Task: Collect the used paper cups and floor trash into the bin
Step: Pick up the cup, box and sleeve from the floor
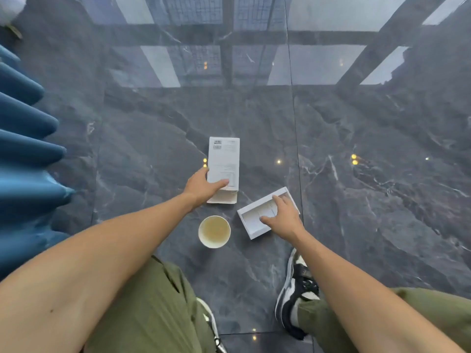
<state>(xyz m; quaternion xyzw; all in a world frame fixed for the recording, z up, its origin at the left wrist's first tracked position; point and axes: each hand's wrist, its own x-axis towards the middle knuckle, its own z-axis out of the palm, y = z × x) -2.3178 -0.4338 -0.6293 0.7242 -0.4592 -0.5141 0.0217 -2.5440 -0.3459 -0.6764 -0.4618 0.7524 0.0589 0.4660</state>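
Note:
A white cardboard box [224, 159] with printed labels lies on the dark marble floor straight ahead. My left hand [201, 186] grips its near end, thumb on top. To its right lies an open white box tray [254, 220], tilted; my right hand [283, 217] rests on it with fingers spread over its rim. A used paper cup [214, 231] stands upright between the two boxes, nearer to me, with a beige residue inside. No bin is in view.
Blue pleated curtain folds [28, 159] line the left side. My green trousers and black-and-white shoes [297, 294] fill the bottom. The glossy floor [369, 200] reflects window frames at the top.

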